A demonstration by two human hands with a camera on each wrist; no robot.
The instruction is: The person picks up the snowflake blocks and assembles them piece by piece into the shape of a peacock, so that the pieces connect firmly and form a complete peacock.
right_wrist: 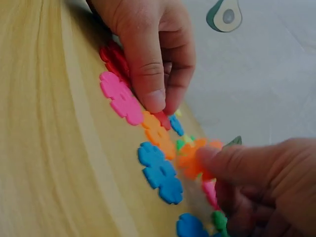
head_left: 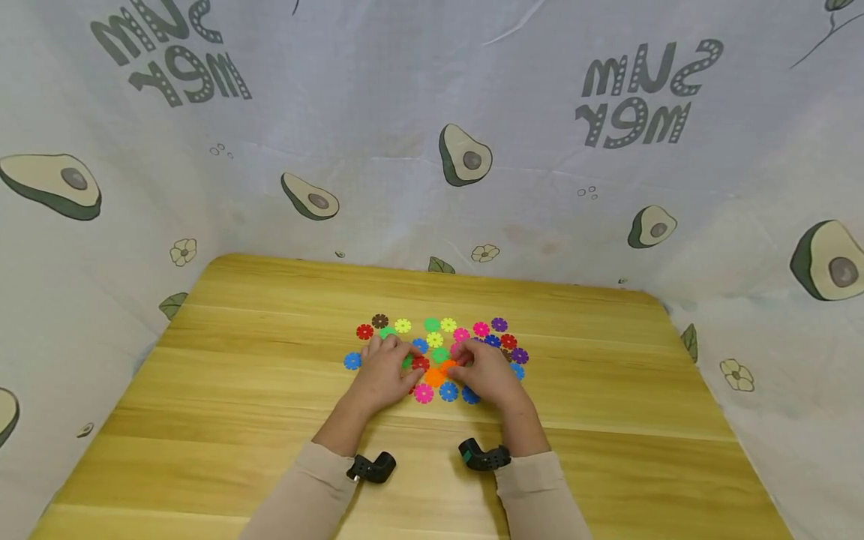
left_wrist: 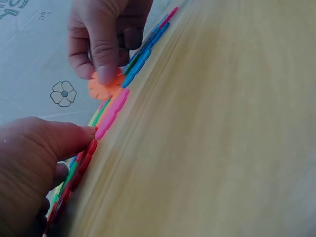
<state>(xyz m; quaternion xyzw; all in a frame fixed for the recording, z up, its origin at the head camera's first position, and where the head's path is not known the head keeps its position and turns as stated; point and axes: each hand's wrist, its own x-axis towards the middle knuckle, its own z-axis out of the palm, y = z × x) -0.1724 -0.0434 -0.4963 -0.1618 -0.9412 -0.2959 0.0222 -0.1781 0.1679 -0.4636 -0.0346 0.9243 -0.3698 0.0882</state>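
My right hand (head_left: 489, 373) pinches an orange snowflake disc (left_wrist: 102, 90) between thumb and fingers, tilted up off the table. To its left my left hand (head_left: 383, 375) has thumb and index finger together at a red snowflake disc (right_wrist: 163, 120), which it appears to pinch low by the tabletop. Between the hands lies another orange disc (head_left: 434, 378). A pink disc (right_wrist: 121, 98) and a blue disc (right_wrist: 160, 173) lie flat on the near side. In the right wrist view the held orange disc is blurred, and the thumb covers part of it.
Several more notched discs lie spread beyond and around the hands, such as a brown one (head_left: 380, 321), a purple one (head_left: 499, 324) and a yellow one (head_left: 403, 325). They rest on a wooden table (head_left: 270, 420). An avocado-print curtain (head_left: 391, 225) hangs behind it.
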